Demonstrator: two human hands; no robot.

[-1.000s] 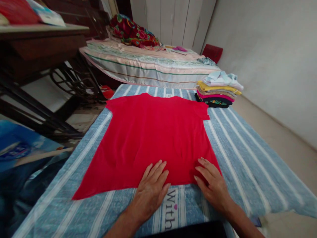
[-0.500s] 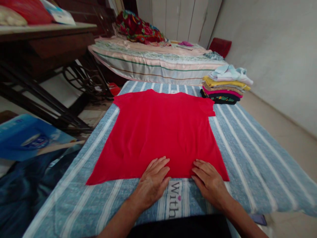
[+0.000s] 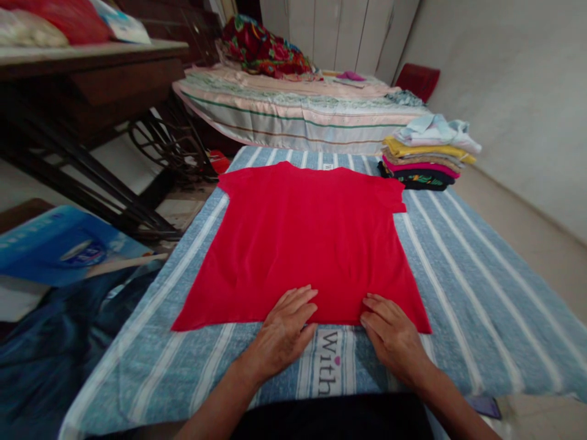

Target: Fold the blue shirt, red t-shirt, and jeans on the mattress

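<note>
At the far left, a dark treadle stand (image 3: 123,88) carries a red bag (image 3: 85,23) on its top. Below it, a blue box (image 3: 32,241) sits beside a heap of dark blue fabric (image 3: 68,348). Next comes the worktop, covered by a blue cloth with white stripes (image 3: 463,305). On it the red shirt (image 3: 307,238) lies spread out, its 2 short sleeves at the far end and its hem nearest the person.

The left hand (image 3: 284,330) rests on the shirt near the middle of the hem, palm down, fingers extended and close together, gripping nothing visible. Behind the shirt, past the worktop, a flowered red blanket (image 3: 266,52) lies bunched on a bed (image 3: 293,128). To the right, the right hand (image 3: 397,339) touches the shirt at the hem with its fingers bent; whether it pinches the fabric, I cannot tell. Beyond the shirt's right sleeve, a pile of folded clothes (image 3: 422,162) stands on the cloth, light blue and white on top, yellow beneath.
</note>
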